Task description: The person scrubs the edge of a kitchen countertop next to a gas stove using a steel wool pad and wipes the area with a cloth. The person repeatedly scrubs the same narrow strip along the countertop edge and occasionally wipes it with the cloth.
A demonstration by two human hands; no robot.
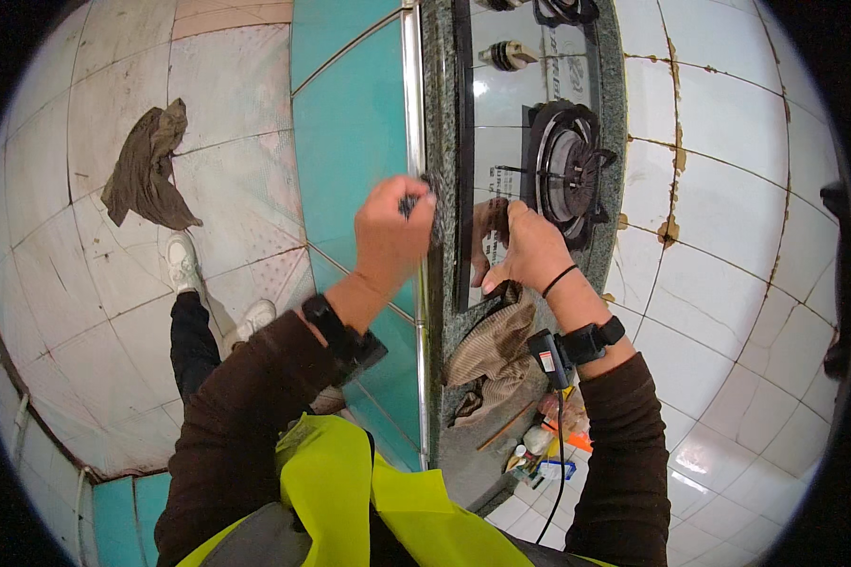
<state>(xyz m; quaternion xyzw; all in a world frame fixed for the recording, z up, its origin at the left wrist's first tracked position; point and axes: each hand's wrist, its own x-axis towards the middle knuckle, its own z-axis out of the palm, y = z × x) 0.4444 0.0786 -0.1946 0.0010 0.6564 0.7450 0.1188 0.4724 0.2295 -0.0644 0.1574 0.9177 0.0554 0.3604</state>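
My left hand, slightly blurred, is curled over the front edge of the granite counter, left of the gas hob. A small dark patch shows between its fingers; whether it is a held thing or the counter behind cannot be told. My right hand has its thumb and fingers apart on the glass top of the gas hob, where they are mirrored. Just beyond it is a round burner with a black pan support. A striped brown cloth lies on the counter beside the hob, close to my right wrist.
A hob knob and another burner are farther up. Teal cabinet fronts with a metal edge strip run below the counter. A brown rag lies on the tiled floor. Small packages and a thin stick lie nearer me.
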